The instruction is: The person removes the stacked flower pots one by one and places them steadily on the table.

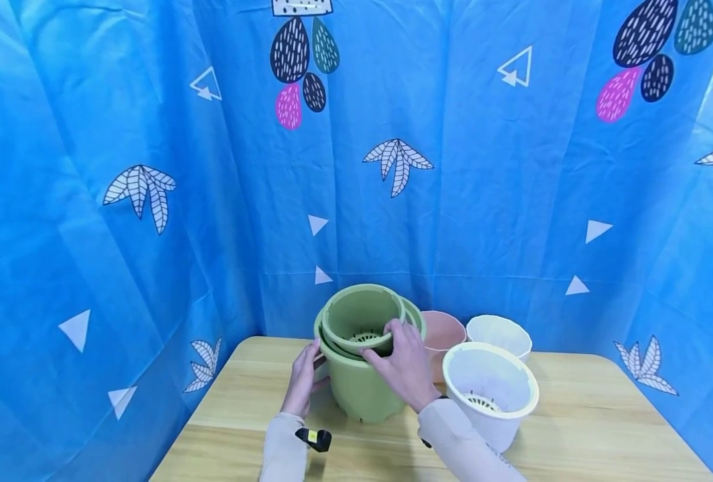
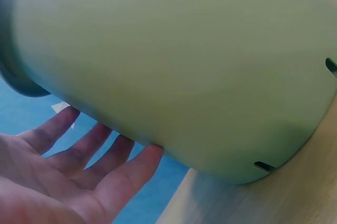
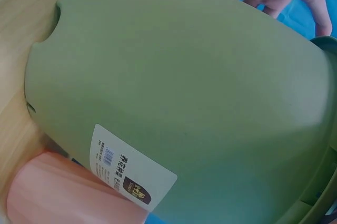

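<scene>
A large green flower pot [image 1: 362, 391] stands upright on the table, with a smaller green pot [image 1: 356, 314] tilted inside its mouth. My right hand [image 1: 406, 365] pinches the near right rim of that smaller pot, thumb outside and fingers over the edge. Against the left side of the large pot rests my left hand [image 1: 300, 381]; in the left wrist view its extended fingertips [image 2: 155, 153] touch the wall. A white printed label [image 3: 131, 166] shows on the large pot in the right wrist view. The inner pot's lower part is hidden.
Right of the green pots stand a pink pot [image 1: 443, 328], a white pot [image 1: 499, 335] behind, and a nearer white pot [image 1: 495, 425] with a slotted bottom, close to my right forearm. The wooden table [image 1: 597, 415] meets a blue patterned curtain [image 1: 489, 201].
</scene>
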Action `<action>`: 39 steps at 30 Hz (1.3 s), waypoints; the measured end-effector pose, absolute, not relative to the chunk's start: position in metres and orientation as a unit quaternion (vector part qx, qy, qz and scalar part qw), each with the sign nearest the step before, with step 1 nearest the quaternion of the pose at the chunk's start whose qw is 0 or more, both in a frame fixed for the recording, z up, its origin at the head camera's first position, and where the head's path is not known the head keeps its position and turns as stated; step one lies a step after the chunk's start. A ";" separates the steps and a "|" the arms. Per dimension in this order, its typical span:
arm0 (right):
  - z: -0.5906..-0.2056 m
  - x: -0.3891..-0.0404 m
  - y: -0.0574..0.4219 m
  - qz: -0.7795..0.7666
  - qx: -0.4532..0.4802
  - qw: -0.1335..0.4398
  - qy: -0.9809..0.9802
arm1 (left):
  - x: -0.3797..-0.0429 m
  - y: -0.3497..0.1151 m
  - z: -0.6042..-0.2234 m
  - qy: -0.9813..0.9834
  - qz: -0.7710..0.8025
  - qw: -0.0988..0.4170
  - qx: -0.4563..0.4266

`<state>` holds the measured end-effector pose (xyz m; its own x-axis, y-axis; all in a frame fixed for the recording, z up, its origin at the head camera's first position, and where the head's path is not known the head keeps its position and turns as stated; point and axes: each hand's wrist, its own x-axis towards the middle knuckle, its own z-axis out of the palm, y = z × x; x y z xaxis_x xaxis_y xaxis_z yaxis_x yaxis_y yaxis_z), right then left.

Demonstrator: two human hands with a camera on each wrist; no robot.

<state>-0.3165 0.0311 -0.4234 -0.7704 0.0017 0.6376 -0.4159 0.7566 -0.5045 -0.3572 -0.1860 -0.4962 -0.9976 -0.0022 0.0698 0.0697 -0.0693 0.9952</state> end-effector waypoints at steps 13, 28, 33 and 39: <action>-0.424 -0.316 0.030 0.331 0.113 0.305 -0.886 | -0.355 -0.186 -0.490 -0.686 -0.727 0.015 -0.023; -0.423 -0.316 0.031 0.335 0.119 0.316 -0.880 | -0.353 -0.186 -0.490 -0.684 -0.729 0.014 -0.033; -0.423 -0.315 0.031 0.337 0.119 0.314 -0.880 | -0.354 -0.186 -0.490 -0.684 -0.728 0.016 -0.034; -0.422 -0.314 0.031 0.340 0.119 0.307 -0.881 | -0.353 -0.186 -0.491 -0.686 -0.727 0.014 -0.034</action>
<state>-0.3140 0.0312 -0.4224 -0.7826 -0.0013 0.6225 -0.4190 0.7407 -0.5252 -0.3531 -0.1863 -0.4908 -0.9973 0.0259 0.0690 0.0674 -0.0593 0.9960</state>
